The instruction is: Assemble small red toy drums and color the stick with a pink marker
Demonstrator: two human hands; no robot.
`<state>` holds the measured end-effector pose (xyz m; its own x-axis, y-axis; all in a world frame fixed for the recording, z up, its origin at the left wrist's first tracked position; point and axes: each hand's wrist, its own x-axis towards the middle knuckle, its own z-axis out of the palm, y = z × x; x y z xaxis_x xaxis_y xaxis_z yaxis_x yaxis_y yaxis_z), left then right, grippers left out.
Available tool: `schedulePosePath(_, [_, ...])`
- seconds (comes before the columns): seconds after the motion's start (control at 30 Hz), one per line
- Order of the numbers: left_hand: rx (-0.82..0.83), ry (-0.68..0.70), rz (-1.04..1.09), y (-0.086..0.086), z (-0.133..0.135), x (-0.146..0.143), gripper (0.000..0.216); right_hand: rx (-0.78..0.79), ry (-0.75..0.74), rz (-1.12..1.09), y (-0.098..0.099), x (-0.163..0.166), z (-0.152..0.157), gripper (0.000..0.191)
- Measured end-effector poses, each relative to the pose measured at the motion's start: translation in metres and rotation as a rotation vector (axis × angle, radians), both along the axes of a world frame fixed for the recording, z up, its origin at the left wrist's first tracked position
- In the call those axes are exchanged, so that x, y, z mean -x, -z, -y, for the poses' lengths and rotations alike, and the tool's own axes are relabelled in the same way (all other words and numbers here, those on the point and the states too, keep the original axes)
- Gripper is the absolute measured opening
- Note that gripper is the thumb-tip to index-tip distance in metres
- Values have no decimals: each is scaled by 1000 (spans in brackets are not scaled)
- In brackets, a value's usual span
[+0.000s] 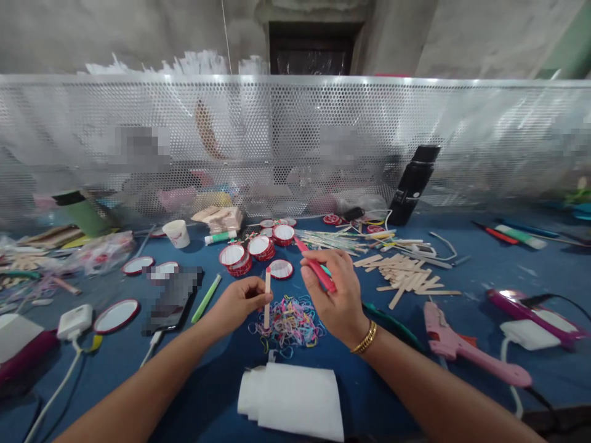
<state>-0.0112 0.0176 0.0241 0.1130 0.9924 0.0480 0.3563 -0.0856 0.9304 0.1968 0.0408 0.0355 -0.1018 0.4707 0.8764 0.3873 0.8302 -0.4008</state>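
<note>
Pinched between the thumb and fingers of my left hand is a wooden craft stick, held upright with a pink-red tip at its top end. My right hand grips a pink marker pen, its tip pointing up and to the left, apart from the stick. Below both hands lies a loose pile of colourful rubber bands. A folded white cloth or paper rests nearer to me. Just beyond the hands are round red-rimmed discs, several of them stacked.
Many craft sticks are scattered at right, near a pink glue gun. A black bottle leans by the perforated metal screen. On the left are a phone, a green marker and a paper cup.
</note>
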Motion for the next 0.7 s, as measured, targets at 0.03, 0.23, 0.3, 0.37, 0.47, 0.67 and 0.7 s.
schedulePosePath(0.03, [-2,7,-2,1,0,0,25,-7,11,-2,0,0,0,13])
schedulePosePath(0.23, [62,-2,80,3,4,-5,28,33,18,-51,-1,-2,-2,6])
schedulePosePath(0.3, [73,18,119,4,8,-10,31,60,-20,-65,-1,-1,0,7])
schedulePosePath(0.37, [69,40,169,5,12,-15,32,45,-69,-39,0,1,4,11])
schedulePosePath(0.47, [66,90,218,6,20,-21,34,-38,-111,35,2,5,12,14])
schedulePosePath(0.67, [78,126,256,2,27,-25,37,-73,-120,31,6,9,19,11])
schedulePosePath(0.7, [84,130,258,2,27,-26,38,-69,-120,22,7,9,19,11])
